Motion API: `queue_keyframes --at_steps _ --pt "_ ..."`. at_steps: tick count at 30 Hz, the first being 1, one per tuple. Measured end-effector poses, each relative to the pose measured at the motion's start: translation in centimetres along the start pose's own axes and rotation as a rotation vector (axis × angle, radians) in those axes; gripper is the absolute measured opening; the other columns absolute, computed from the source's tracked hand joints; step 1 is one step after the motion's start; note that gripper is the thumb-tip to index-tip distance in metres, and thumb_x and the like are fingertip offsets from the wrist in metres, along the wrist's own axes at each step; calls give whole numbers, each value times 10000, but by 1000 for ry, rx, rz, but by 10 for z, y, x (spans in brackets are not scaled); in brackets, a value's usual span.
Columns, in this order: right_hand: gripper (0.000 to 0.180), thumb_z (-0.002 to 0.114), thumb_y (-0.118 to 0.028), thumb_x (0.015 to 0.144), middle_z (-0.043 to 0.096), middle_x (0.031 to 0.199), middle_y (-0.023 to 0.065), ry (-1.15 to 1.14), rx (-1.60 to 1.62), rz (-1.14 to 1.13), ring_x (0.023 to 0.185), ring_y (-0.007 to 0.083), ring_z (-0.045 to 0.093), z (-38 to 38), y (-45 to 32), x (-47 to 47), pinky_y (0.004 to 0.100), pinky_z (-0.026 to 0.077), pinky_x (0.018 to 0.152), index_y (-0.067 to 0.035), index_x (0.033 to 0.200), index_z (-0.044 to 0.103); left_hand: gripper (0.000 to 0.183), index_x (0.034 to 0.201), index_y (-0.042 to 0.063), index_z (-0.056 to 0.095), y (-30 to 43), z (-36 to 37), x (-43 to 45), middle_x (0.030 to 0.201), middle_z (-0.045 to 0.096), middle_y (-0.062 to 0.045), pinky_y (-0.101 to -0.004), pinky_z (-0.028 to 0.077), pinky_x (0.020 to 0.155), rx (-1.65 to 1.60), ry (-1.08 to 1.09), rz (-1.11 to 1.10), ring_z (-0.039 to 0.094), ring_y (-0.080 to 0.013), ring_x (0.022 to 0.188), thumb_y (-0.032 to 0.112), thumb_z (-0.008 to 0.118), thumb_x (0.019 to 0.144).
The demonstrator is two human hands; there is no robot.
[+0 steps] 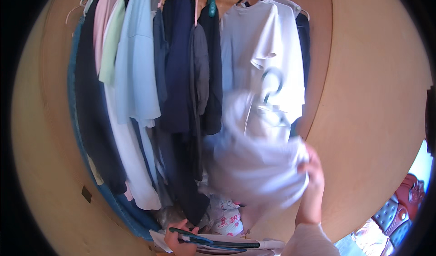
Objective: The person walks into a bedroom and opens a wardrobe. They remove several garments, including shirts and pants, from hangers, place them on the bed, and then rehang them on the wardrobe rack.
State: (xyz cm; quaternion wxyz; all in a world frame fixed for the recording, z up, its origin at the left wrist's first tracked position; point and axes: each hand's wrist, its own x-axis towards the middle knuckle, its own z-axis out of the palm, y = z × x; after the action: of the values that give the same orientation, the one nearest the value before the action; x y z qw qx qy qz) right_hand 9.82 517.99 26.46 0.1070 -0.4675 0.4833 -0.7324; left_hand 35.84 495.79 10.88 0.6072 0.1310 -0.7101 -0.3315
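Observation:
My right hand (312,167) grips the edge of a pale garment (259,171), blurred by motion, in front of the clothes in a wardrobe. Above that garment shows the dark hook of a clothes hanger (273,85), also blurred; whether the garment hangs on it I cannot tell. Low in the picture, my left hand (180,240) holds dark green plastic hangers (214,243) with light cloth (272,246) about them. White short-sleeved shirts (262,34) hang just beyond my right hand.
Dark garments (177,62), a light blue shirt (138,62) and blue denim (126,211) hang to the left. Tied plastic bags (228,220) lie on the wardrobe floor. A wooden panel (371,102) stands at right, with tufted leather furniture (391,211) beyond.

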Motion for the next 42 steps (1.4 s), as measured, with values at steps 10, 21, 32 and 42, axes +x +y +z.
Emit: queue_keyframes --at_steps 10,21,32,42 --pt "382 548 -95 786 530 928 200 -992 -234 335 807 369 533 13 -29 -131 369 437 665 102 1099 452 603 1218 -3 513 11 20 -2 1131 550 -175 -381 517 752 73 -209 191 597 -299 974 257 754 730" --pt "435 623 -250 854 612 1034 86 13 -718 -350 967 178 575 39 -88 26 298 446 849 32 1170 524 199 787 32 666 16 7 -33 723 636 -123 -330 485 636 145 -173 -144 639 -270 694 -58 716 617" --pt "307 451 -180 833 621 1043 133 574 -2301 -746 1078 273 546 40 -155 394 437 394 892 -53 1066 606 253 768 70 611 -29 -2 -55 795 593 -146 -488 432 706 383 -185 196 564 -364 806 149 644 530" --pt "306 446 -189 866 626 1076 207 713 -1740 -428 1005 354 606 30 -178 441 444 483 830 -34 1050 636 207 742 38 573 -16 -10 -13 718 564 -161 -440 468 605 317 -77 261 551 -352 660 58 627 544"
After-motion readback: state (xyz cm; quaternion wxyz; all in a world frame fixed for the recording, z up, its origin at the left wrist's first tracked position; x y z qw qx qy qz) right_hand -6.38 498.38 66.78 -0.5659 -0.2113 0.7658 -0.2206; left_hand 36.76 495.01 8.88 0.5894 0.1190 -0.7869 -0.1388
